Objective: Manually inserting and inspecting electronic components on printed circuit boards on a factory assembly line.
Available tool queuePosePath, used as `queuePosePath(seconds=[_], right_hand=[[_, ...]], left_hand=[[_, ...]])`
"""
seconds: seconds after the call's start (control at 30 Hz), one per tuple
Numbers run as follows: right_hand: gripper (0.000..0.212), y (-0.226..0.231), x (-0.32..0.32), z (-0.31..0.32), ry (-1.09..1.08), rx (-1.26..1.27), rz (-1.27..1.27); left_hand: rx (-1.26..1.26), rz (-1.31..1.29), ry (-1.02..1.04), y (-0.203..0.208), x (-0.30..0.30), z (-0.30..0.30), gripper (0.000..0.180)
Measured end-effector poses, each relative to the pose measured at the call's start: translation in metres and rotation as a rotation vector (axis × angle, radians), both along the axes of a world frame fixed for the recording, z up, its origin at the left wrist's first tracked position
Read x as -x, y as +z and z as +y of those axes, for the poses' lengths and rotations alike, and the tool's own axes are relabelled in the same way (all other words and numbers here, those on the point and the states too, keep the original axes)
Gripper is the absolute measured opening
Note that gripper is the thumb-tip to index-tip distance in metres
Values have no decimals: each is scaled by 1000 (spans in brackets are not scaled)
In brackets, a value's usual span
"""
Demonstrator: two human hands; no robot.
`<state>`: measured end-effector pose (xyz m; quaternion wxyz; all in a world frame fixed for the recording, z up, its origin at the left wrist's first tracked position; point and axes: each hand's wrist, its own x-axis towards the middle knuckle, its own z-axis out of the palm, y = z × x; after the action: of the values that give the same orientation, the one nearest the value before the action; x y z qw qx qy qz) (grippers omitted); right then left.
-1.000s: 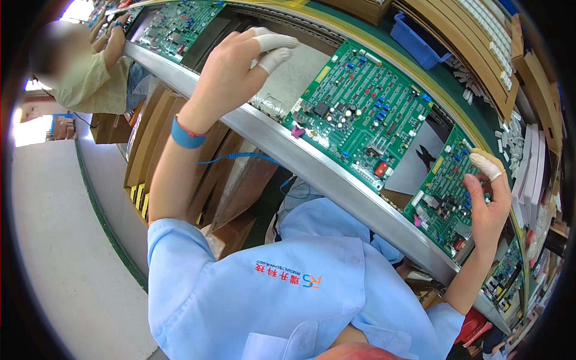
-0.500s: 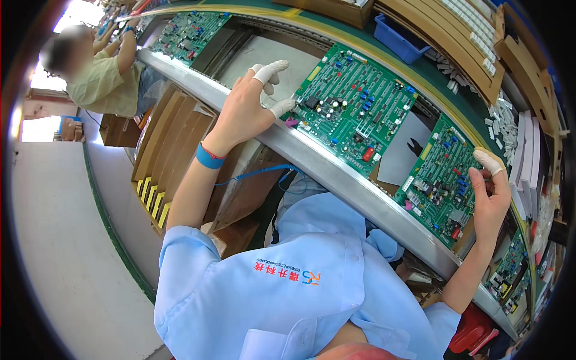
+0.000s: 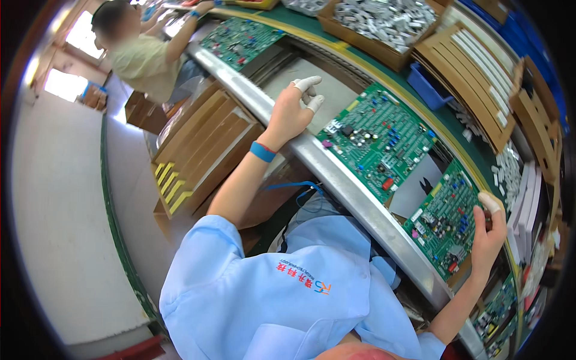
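My left hand (image 3: 293, 114), with white finger cots and a blue wristband, is held over the rail's edge, just left of a large green circuit board (image 3: 378, 141). Its fingers are apart and nothing shows in them. A second green circuit board (image 3: 445, 219) lies to the right on the same line. At that board's right edge is my right hand (image 3: 491, 237), thumb and forefinger loosely bent with a small gap between them. I see nothing held there; its other fingers are partly hidden. Dark plier-like jaws (image 3: 425, 185) show on the pale sheet between the boards.
A metal rail (image 3: 354, 195) runs along the near side of the line. Beyond are a blue bin (image 3: 427, 87), a carton of silvery parts (image 3: 384, 57) and loose white pieces (image 3: 507, 174). Partitioned cardboard (image 3: 210, 144) stands left. Another person (image 3: 144, 57) works farther up, beside another circuit board (image 3: 240, 42).
The view has swung left, so the boards appear farther right and lower. My left hand has drawn back from the large board's left edge. My right hand stays beside the second board.
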<state>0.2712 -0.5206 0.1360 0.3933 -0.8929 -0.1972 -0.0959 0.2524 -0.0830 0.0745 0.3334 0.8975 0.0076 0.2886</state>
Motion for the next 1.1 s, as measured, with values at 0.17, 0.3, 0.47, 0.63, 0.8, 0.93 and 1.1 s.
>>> queuePosePath(seconds=[0.17, 0.3, 0.47, 0.63, 0.8, 0.93, 1.1], right_hand=[[23, -9, -6, -3, -21, 114, -13], [26, -13, -4, -18, -44, 147, -46], [28, -32, -26, -13, -67, 200, 11], [28, -32, -27, -21, -40, 49, -37], [29, -33, -38, -54, -68, 188, -65], [24, 9, -12, -2, 35, 260, -391], [30, -37, -36, -56, -119, 37, 5]], left_hand=[[126, -159, 232, -12, 1, 11, 34], [248, -149, 171, -12, -15, 4, 30], [492, -181, 180, -17, 14, 17, 28], [110, -213, 439, 4, 104, 69, 22], [-416, 144, 1027, -6, 212, 193, 24], [-284, 896, 1352, -8, 281, 247, 40], [-236, 1407, 1285, 11, 252, 276, 70]])
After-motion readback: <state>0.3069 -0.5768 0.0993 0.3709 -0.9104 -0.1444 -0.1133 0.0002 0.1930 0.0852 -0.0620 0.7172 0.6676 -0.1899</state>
